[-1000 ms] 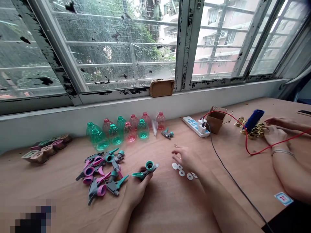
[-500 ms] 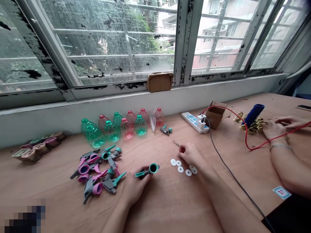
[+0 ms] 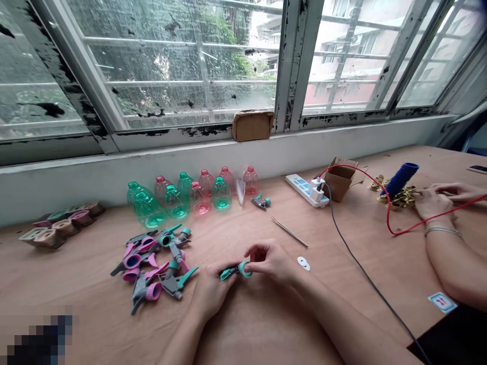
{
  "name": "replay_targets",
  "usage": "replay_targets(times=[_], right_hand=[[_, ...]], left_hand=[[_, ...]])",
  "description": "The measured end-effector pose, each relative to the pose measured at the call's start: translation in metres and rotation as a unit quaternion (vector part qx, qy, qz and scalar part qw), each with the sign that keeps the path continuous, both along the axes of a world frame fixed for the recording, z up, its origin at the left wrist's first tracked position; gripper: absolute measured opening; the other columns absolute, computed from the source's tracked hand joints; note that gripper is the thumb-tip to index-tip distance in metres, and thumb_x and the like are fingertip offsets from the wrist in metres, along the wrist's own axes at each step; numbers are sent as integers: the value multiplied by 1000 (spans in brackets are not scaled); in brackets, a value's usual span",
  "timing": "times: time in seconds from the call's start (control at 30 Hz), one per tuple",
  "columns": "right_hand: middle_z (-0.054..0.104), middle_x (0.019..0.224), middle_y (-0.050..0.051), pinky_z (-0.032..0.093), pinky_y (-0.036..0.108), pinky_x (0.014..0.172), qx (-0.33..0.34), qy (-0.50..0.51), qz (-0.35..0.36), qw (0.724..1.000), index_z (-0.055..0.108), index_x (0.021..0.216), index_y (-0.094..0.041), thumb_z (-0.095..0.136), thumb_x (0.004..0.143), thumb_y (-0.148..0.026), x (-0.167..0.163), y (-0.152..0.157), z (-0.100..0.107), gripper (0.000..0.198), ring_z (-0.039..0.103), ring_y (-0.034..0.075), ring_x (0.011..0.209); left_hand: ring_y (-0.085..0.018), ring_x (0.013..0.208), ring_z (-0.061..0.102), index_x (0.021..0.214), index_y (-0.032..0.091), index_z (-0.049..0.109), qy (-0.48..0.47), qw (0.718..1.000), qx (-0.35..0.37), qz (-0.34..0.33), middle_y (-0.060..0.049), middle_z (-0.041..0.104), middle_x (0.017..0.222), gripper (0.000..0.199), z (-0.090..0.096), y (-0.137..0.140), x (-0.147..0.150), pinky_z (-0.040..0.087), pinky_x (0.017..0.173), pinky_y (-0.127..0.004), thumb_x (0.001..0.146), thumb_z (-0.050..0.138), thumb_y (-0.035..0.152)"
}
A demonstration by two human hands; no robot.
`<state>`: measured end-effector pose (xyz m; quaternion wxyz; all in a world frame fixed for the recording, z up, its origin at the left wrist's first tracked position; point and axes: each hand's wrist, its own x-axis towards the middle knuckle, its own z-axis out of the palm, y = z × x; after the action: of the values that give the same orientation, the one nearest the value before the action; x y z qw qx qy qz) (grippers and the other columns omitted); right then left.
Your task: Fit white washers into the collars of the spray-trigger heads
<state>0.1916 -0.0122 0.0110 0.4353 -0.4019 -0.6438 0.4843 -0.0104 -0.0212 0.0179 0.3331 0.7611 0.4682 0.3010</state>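
A grey and green trigger sprayer head (image 3: pixel 227 275) lies in my left hand (image 3: pixel 209 293), which is closed round its body. My right hand (image 3: pixel 272 261) has thumb and fingers closed at the green collar (image 3: pixel 244 269) of the same head. Whether a small washer is between those fingers is hidden. Metal tweezers (image 3: pixel 291 233) rest on the table beyond my right hand. Two white ring washers (image 3: pixel 303 262) show to the right of my right wrist. A pile of pink, green and grey sprayer heads (image 3: pixel 154 263) lies left of my left hand.
Green and pink clear bottles (image 3: pixel 177 203) stand along the wall. Another sprayer head (image 3: pixel 261 202), a power strip (image 3: pixel 306 190) with cables and an open cardboard box (image 3: pixel 338 183) are at the back. Another person's hands (image 3: pixel 433 205) work at brass parts on the right.
The tweezers have left my right hand and now lie on the table. My right hand has moved left to the sprayer collar, covering the nearer washers' spot. My left hand still holds the head.
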Motion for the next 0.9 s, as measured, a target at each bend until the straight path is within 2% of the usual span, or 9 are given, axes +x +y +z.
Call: replay_targets(times=[0.3,0.53,0.73,0.9], right_hand=[[66,64,2,44,23,50,-122,41,33,991,69,73,-13,83,63,-46,-2,-1,2,37,58,12,54],[69,69,2,48,23,56,-67,42,26,997,71,79,-13,79,70,-39,-3,-1,0,28,61,12,61],[72,74,4,50,24,60,-64,34,46,996,74,83,-12,74,73,-28,1,-1,1,19,64,14,66],[71,73,3,48,24,59,-59,19,33,998,74,81,-12,72,73,-23,1,0,-1,14,62,13,64]], left_hand=[[-19,90,72,106,30,75,-2,1000,3,-7,2,77,101,35,-4,0,0,54,82,-26,79,63,11],[-20,90,73,107,29,75,-7,1000,-2,3,2,76,103,35,-2,1,0,55,80,-26,80,62,11],[-20,89,73,107,30,75,2,1000,1,3,3,77,102,33,-5,1,0,54,78,-26,81,63,13],[-19,90,73,109,31,74,20,1000,23,6,2,76,103,35,-7,0,0,54,80,-26,81,63,12]])
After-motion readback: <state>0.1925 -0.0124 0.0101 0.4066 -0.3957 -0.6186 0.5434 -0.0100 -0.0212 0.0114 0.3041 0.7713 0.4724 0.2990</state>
